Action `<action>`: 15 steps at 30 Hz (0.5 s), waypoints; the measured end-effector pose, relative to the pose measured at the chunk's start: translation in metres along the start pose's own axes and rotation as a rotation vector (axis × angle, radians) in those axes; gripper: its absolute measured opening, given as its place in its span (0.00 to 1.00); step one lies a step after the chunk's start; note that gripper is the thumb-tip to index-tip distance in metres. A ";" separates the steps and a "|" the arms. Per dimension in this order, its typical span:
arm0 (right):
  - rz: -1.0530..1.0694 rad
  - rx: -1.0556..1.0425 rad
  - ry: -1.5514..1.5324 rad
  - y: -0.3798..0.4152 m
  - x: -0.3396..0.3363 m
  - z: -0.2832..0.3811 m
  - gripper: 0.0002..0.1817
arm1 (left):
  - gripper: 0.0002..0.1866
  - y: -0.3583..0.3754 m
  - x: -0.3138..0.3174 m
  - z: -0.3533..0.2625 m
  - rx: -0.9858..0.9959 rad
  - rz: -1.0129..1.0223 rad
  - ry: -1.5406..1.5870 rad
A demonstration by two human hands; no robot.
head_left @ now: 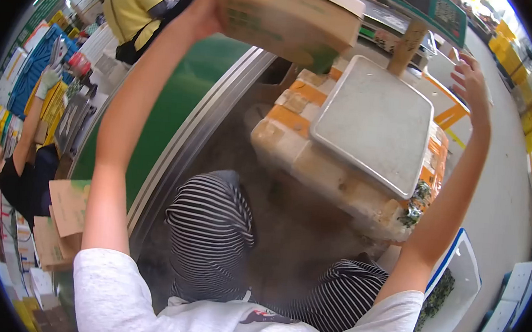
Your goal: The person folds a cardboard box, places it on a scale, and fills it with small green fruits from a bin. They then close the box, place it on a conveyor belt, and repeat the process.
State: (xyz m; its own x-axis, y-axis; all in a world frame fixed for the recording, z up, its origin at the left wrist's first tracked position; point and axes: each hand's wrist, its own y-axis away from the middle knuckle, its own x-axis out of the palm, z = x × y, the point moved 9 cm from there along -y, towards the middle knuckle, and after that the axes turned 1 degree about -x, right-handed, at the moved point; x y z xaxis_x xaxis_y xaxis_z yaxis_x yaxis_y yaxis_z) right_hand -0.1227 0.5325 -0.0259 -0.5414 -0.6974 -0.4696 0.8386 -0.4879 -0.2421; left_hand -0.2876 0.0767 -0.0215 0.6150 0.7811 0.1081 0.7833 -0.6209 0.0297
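Note:
My left hand [206, 12] grips the left end of a brown cardboard box [288, 22] with green print. The box is raised above the far left corner of a weighing scale's metal platform [374, 124]. My right hand [473, 85] is in the air to the right of the scale, fingers apart, with no object visible in it. The platform rests on a foam box [315, 163] bound with orange and clear tape. Small green leaves [416, 204] lie by the platform's near right corner. Behind it stands the scale's green display [434, 14].
A green conveyor belt [185, 86] with a metal edge runs along my left. Open cardboard boxes [68, 214] sit near my left elbow. Two people, in yellow [132, 8] and black [25, 174], are across the belt. A white foam box [454, 302] with leafy greens is at right.

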 end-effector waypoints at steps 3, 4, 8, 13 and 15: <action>0.015 -0.036 0.077 0.003 0.002 0.004 0.26 | 0.39 0.081 -0.122 -0.023 -0.031 -0.095 -0.020; 0.034 -0.036 0.104 0.008 0.005 0.004 0.26 | 0.35 0.106 -0.157 -0.028 -0.054 -0.183 -0.039; 0.138 -0.045 0.130 0.014 0.019 0.004 0.27 | 0.28 0.163 -0.240 0.031 -0.172 -0.290 -0.038; 0.234 -0.076 0.214 0.027 0.050 0.027 0.26 | 0.31 0.188 -0.275 0.122 -0.358 -0.436 0.099; 0.343 -0.166 0.249 0.050 0.081 0.054 0.22 | 0.31 0.189 -0.268 0.131 -0.380 -0.431 0.130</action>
State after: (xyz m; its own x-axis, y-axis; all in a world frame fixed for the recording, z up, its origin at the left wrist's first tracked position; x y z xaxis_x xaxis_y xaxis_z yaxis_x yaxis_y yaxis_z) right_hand -0.1275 0.4235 -0.0301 -0.2170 -0.6466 -0.7313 0.9762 -0.1464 -0.1602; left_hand -0.2923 -0.2418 -0.1748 0.2137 0.9686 0.1273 0.8580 -0.2484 0.4496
